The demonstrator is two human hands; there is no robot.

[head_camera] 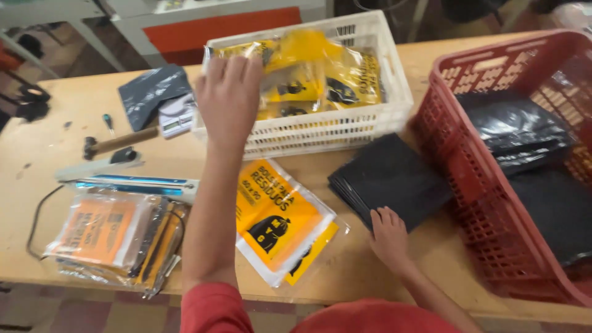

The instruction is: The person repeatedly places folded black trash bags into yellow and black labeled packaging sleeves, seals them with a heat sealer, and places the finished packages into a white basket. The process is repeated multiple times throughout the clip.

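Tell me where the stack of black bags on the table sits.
The black stack lies on the table right of centre, between the white crate and red crate, just above the right hand.

I'm looking at a small packing workshop. The worn wooden tabletop (55,105) carries a heat sealer (129,183), a hammer (117,142), a screwdriver (108,123) and a small scale (177,115). A white crate (320,126) of yellow packets (320,77) and a red crate (475,185) of black bags (518,126) stand beside them.
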